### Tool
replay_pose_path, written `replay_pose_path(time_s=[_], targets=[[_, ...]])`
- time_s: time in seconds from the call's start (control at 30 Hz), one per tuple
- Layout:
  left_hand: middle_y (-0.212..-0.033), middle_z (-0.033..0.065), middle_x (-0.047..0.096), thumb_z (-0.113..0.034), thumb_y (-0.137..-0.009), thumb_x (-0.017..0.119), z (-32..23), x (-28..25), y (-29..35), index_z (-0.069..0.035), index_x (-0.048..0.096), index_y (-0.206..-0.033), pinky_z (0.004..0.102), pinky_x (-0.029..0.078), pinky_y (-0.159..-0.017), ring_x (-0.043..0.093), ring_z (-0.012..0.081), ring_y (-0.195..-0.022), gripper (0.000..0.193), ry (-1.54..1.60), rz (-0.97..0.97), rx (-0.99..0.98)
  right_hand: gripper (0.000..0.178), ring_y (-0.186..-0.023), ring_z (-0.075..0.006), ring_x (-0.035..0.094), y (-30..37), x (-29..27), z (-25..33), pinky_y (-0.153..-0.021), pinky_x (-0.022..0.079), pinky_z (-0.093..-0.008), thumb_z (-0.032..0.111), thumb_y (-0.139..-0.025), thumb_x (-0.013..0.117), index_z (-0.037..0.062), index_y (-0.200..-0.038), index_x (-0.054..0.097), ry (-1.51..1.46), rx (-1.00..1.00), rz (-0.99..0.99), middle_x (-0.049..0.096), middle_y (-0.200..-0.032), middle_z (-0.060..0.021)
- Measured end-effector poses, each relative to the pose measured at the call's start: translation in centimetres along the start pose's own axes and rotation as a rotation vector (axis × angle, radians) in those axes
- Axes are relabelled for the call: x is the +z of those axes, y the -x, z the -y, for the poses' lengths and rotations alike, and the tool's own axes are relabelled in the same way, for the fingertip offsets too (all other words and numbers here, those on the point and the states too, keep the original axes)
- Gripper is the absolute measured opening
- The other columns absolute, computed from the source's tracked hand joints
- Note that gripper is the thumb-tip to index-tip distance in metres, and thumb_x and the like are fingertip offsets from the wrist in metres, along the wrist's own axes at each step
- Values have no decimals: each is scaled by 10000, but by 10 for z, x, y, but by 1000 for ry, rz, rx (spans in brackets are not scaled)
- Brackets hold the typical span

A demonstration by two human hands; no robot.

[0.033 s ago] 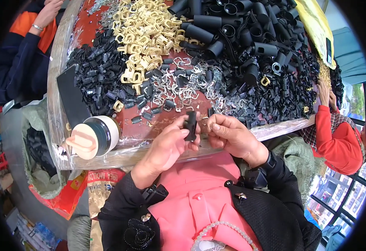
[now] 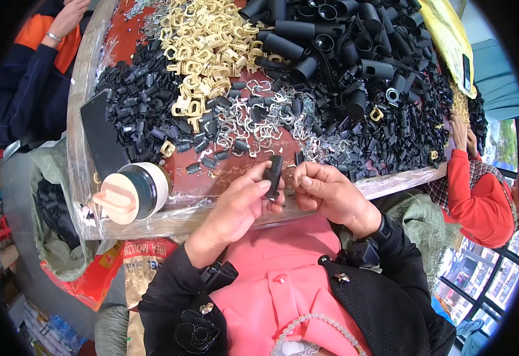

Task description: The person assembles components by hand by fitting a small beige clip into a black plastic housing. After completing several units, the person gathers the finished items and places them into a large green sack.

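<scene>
Between the thumb and fingers of my left hand (image 2: 240,202) is a small black plastic part (image 2: 275,177), held upright with its top leaning a little to the right. Close beside it, my right hand (image 2: 330,193) has thumb and fingertips pinched together. A small dark piece (image 2: 298,158) sticks up at those fingertips, with a bit of thin metal next to it; the fingers hide most of it. Both hands are over the table's near edge. Just beyond them lie bent silver wire clips (image 2: 259,121) mixed with small black plastic pieces (image 2: 209,161).
Cream plastic buckles (image 2: 206,50) and black tubes (image 2: 295,31) are heaped farther back. More black parts (image 2: 390,127) cover the right side. A lidded cup (image 2: 153,188) and a dark flat phone-like slab (image 2: 102,133) sit at left. Two other people work at the table's sides.
The black part in my left hand has turned slightly, its top tipping to the right. My right hand stays almost where it was.
</scene>
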State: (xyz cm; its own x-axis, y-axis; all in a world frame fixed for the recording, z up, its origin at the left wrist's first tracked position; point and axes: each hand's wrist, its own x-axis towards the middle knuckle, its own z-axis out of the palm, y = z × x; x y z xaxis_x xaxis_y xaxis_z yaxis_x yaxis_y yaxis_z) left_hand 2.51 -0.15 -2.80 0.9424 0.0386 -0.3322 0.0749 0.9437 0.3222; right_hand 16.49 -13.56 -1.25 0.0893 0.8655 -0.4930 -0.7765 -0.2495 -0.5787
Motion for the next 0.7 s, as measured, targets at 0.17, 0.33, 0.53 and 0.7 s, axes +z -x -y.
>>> replay_pose_path(time_s=[0.17,0.33,0.53,0.7], targets=[[-1036,43,544,-147,-853,528,4,-1,6,-5,398,-1207,248,455,-710,533,105,-884,403,-189,-112,5,118,-568,-76,409,7,9,-1,-491,314,-194,154,-856,529,40,-826,526,277,-96,-28,515,-742,-6],[-1070,65,540,-134,-859,518,6,-4,7,5,412,-1201,275,477,-754,548,135,-926,385,-184,-104,-29,94,-667,-172,484,4,14,5,-593,385,-263,37,-736,625,30,-801,558,1235,-696,-20,514,-774,-61],[-1027,69,564,-137,-852,533,8,7,14,11,461,-1164,270,488,-750,567,139,-896,353,-230,-131,-58,163,-807,-241,476,8,24,7,-688,372,-324,15,-609,668,46,-739,575,1551,-853,-49,511,-878,-78],[-987,74,585,-127,-845,543,15,11,22,32,505,-1114,247,486,-747,572,123,-865,315,-398,-196,-25,151,-948,-259,436,12,29,6,-769,323,-376,55,-575,655,73,-696,567,1640,-817,-15,497,-964,-59]])
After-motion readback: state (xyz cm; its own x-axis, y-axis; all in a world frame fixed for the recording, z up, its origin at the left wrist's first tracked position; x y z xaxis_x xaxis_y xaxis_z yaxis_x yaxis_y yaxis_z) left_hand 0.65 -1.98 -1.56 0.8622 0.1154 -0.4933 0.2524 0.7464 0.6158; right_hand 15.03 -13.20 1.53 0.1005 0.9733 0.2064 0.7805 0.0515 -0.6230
